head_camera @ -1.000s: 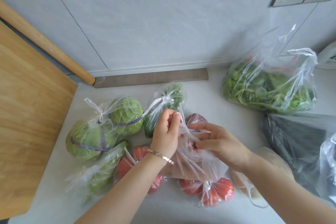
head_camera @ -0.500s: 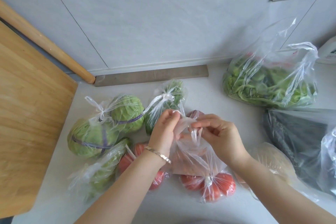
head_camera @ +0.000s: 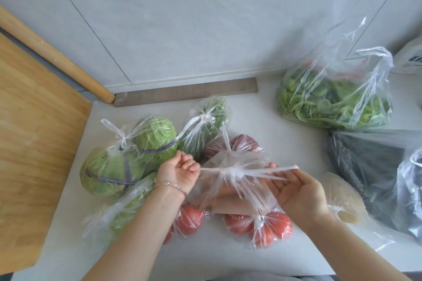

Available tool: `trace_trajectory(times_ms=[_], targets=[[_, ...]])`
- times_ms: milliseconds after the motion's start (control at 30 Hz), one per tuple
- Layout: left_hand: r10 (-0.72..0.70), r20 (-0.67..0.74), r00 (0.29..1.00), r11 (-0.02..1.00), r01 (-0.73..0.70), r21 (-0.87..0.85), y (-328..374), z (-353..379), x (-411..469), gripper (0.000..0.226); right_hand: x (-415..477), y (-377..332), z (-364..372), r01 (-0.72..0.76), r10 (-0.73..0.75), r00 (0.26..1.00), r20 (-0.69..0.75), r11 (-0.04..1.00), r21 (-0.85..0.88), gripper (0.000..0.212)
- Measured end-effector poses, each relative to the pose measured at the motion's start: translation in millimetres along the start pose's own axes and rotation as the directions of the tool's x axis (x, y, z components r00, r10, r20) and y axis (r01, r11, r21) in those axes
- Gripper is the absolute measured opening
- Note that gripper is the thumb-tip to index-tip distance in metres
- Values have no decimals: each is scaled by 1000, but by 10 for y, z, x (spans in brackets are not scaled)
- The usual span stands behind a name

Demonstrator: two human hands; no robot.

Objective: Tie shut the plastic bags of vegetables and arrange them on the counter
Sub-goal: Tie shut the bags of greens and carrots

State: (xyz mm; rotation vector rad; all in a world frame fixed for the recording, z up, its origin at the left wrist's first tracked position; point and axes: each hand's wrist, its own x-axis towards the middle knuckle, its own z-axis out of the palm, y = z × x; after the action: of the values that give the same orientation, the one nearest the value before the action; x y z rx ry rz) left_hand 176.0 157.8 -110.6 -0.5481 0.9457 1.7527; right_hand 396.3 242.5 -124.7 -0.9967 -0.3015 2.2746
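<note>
The left grip (head_camera: 180,172), at nine o'clock of the bag (head_camera: 228,191), pinched one handle; the right grip (head_camera: 296,187), at three, pinched the other.

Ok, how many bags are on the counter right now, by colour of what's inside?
Green: 4 (cabbage bag, knotted greens bag, front-left bag, big open bag)
Red: 2 (left tomato bag, right tomato bag)
Purple-red: 1 (purple bag)
Yellowish: 1 (yellow bag)
Dark: 2 (dark bag, right-edge bag)
Pale brown: 1 (held bag)
Total: 11
</note>
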Motion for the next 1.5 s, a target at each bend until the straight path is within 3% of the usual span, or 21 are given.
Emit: trace_trajectory(times_ms=[100,167,233,300,367,433,500,567,633,700,733,767,833,867,967,1033,1100,1167,1233,1400,1500], targets=[[62,-123,990,996,-53,76,75,-230,132,35,-50,19,-148,-99,102,976,-192,995,28,20],[112,-110,988,984,-94,151,57,-217,120,32,-17,14,-172,-96,112,955,-275,993,72,43],[221,1,975,932,-212,295,15,-105,29,25,-13,-67,-53,-11,29,962,-271,998,67,40],[310,236,921,694,-389,606,-58,43,-128,5,-42,-173,174,81,-93,981,-170,994,-74,42],[165,478,863,325,-505,799,-195,127,-232,33,-75,-244,443,166,-175,985,1,931,-325,43],[-26,570,821,80,-567,820,-368,162,-258,57,-107,-229,686,246,-193,969,153,794,-556,41],[-49,621,783,-48,-623,781,-501,199,-287,41,-104,-201,875,304,-209,953,220,665,-682,37],[32,626,779,-19,-626,780,-554,231,-304,13,-83,-179,976,313,-194,949,248,643,-698,27],[108,581,807,112,-591,799,-534,230,-296,13,-51,-143,926,334,-189,941,281,663,-670,21],[174,545,820,205,-571,795,-494,224,-271,10,-10,-52,694,402,-234,915,328,567,-719,35],[200,543,816,203,-577,791,-471,221,-258,7,14,17,546,421,-211,907,365,450,-787,44],[204,553,807,199,-588,784,-459,226,-267,7,18,93,432,440,-146,898,416,262,-859,51],[168,597,785,219,-620,754,-471,224,-296,7,41,259,272,555,-8,829,559,-98,-826,54],[133,621,772,227,-634,739,-484,232,-325,7,83,328,220,622,-13,776,631,-152,-768,47],[99,665,741,222,-667,711,-473,105,-288,42,157,388,234,641,-230,742,630,-33,-767,30],[153,678,719,90,-694,715,-416,-57,-196,72,205,372,178,581,-285,784,552,23,-814,26],[170,690,704,-132,-677,724,-379,-208,-118,89,232,366,93,571,-342,745,573,-116,-812,31],[144,696,703,-315,-634,706,-424,-324,-47,85,275,377,29,537,-344,715,609,-287,-793,34],[159,714,682,-455,-592,666,-520,-404,34,78,343,422,-35,499,-321,724,610,-368,-785,31],[335,720,607,-543,-500,675,-701,-376,151,73,443,542,-175,393,-272,795,542,-450,-802,56],[351,751,559,-625,-457,633,-722,-387,174,71,481,564,-176,319,-294,810,508,-507,-801,57]])
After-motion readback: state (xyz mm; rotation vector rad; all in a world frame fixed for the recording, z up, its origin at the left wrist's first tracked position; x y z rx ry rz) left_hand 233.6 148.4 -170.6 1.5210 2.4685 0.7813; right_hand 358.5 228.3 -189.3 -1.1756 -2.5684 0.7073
